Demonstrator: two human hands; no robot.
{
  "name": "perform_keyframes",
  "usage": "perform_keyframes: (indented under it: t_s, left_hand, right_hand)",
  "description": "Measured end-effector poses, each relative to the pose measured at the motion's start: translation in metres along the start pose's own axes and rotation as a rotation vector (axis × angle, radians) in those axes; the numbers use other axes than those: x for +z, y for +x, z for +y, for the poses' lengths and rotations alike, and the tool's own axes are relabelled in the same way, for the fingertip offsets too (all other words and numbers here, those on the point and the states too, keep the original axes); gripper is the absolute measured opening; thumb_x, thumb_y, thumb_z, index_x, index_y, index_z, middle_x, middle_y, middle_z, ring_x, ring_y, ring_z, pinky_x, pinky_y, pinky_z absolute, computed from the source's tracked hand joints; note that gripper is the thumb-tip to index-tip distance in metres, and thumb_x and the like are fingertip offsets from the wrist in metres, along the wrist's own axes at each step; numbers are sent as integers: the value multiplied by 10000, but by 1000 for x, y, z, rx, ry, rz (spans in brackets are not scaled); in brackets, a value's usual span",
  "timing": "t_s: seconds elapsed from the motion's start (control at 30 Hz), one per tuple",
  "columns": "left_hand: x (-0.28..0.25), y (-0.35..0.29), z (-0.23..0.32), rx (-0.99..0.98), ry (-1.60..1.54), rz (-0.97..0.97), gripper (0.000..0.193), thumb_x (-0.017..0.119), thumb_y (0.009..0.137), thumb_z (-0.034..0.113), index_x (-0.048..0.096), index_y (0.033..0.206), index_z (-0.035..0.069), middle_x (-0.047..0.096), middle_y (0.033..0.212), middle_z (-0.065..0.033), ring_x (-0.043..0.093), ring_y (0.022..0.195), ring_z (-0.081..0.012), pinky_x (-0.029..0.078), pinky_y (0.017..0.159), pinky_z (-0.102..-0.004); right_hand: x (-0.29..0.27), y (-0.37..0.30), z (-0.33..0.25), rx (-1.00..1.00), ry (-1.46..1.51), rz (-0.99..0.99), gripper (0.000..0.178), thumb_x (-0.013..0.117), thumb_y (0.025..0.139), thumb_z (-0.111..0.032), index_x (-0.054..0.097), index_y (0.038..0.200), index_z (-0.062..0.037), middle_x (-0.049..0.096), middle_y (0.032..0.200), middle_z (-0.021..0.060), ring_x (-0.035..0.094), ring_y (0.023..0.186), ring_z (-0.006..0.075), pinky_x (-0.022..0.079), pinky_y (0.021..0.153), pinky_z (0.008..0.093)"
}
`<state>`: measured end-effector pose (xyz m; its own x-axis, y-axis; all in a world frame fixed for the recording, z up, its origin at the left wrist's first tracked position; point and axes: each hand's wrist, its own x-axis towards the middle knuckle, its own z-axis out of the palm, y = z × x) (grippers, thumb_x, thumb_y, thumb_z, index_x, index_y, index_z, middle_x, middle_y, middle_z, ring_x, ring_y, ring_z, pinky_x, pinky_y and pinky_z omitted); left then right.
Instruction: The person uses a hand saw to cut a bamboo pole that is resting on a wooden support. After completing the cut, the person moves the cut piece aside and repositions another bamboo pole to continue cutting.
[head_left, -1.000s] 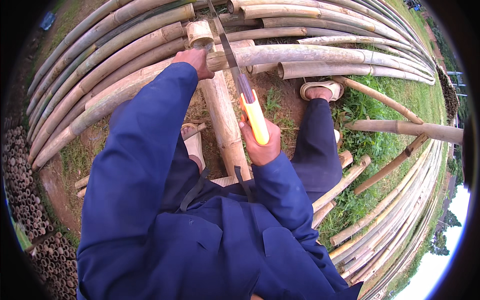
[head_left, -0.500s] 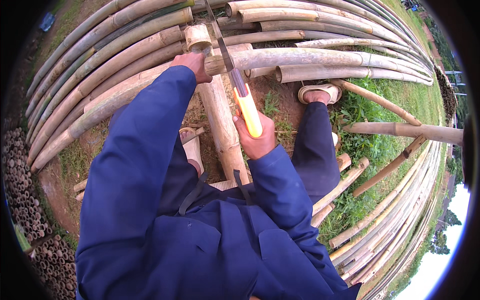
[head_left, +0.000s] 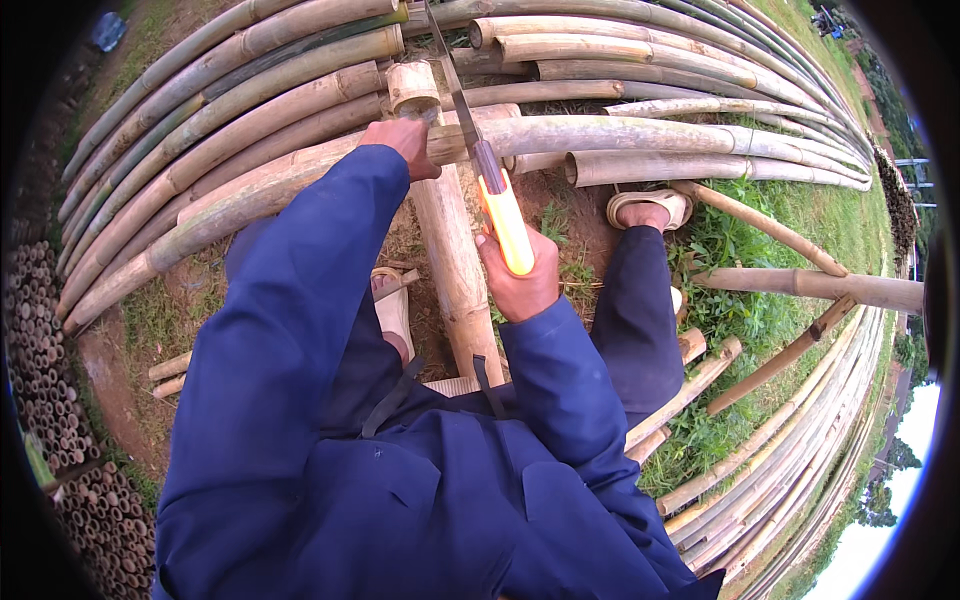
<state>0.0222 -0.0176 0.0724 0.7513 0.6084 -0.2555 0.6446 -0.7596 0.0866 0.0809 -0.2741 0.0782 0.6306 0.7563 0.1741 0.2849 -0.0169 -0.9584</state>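
My right hand [head_left: 527,285] is wrapped round the yellow handle of a handsaw [head_left: 507,222]. The saw's long blade runs away from me, resting across a pale bamboo pole [head_left: 620,133] that lies left to right. Just left of the blade, my left hand [head_left: 402,143] is closed over the same pole, its fingers partly hidden behind it. Beneath the pole, a thick bamboo post [head_left: 462,285] slopes from between my legs to a hollow, cut top end [head_left: 413,82] beyond my left hand. Where the blade meets the pole, the cut's depth cannot be made out.
Long bamboo poles [head_left: 300,62] lie in rows ahead, left and right. Stacked bamboo ends [head_left: 100,520] show at the far left. A bamboo rail with slanted props [head_left: 800,285] stands at right over grass. My sandalled feet [head_left: 650,212] are either side of the post.
The saw and my right hand have slid slightly forward against the pole. My left hand keeps its hold. The whole view has shifted a little, so things sit lower and further right.
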Motion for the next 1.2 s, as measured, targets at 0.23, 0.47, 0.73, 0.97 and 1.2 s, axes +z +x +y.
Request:
perform_keyframes:
  t_s: [0.23, 0.47, 0.73, 0.97, 1.2]
  left_hand:
    - [15, -11, -5, 4, -27, 12, 552, 799, 737, 426, 742, 1077, -5, 773, 1006, -240, 770, 950, -367, 618, 881, -454]
    - [15, -4, 4, -10, -39, -16, 652, 820, 740, 446, 683, 1200, 6, 757, 1031, -249, 747, 994, -395, 596, 900, -481]
    - [13, -10, -4, 11, -29, -43, 635, 818, 745, 455, 681, 1169, 2, 760, 1035, -245, 748, 992, -387, 596, 894, -478]
    - [18, -15, 6, -9, -13, -1, 552, 800, 753, 434, 730, 1088, 0, 772, 1030, -238, 764, 980, -369, 611, 878, -456]
    - [19, -10, -7, 19, 22, 12, 560, 800, 760, 460, 740, 1084, 8, 773, 1022, -233, 765, 975, -365, 611, 888, -446]
  right_hand:
    - [-89, -183, -65, 290, -212, -136, 370, 729, 899, 10, 702, 1266, 43, 759, 891, 152, 760, 777, 218, 568, 731, 307]
    - [-13, -40, 1, 53, -62, -5, 112, 737, 928, -49, 671, 888, 33, 612, 663, 113, 552, 578, 150, 470, 568, 350]
    - [-74, -156, -48, 186, -183, -120, 413, 745, 907, -1, 686, 1314, 38, 732, 823, 107, 703, 704, 162, 554, 707, 292]
    - [-29, -69, -12, 129, -138, -34, 96, 743, 916, -39, 701, 935, 46, 631, 659, 114, 621, 586, 167, 498, 583, 339]
    - [-30, -79, -27, 166, -78, -45, 102, 745, 923, -41, 701, 972, 37, 666, 708, 132, 635, 611, 180, 517, 620, 339]
